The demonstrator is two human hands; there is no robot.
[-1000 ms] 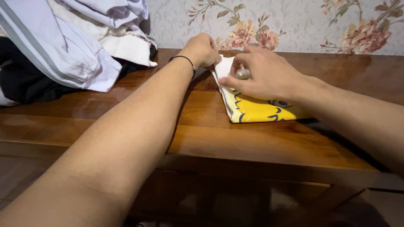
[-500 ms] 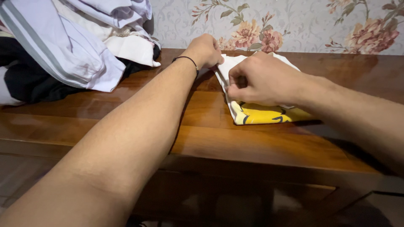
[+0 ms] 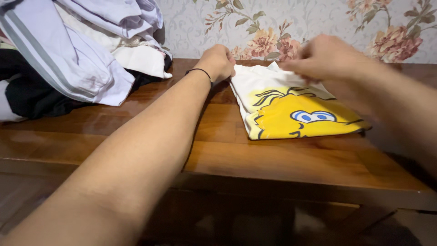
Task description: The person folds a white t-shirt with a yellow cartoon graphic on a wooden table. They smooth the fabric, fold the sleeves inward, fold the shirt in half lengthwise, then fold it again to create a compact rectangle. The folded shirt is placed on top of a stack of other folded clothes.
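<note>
A folded white shirt [image 3: 291, 109] with a yellow cartoon face printed on it lies flat on the brown wooden table [image 3: 273, 159]. My left hand [image 3: 218, 61], a thin black band on its wrist, is closed on the shirt's far left corner. Above the shirt's far edge is my right hand [image 3: 325, 57], blurred by motion, its fingers pinched at the white cloth there. The yellow face with its blue eyes is uncovered.
A heap of clothes [image 3: 68, 54], white, lilac with grey stripes and black, fills the table's left end. A floral wallpapered wall [image 3: 318, 23] stands right behind the table. The table's front edge runs below my arms.
My right hand has lifted off the near left part of the shirt and moved back and to the right, uncovering the yellow print. The left hand stayed at the corner.
</note>
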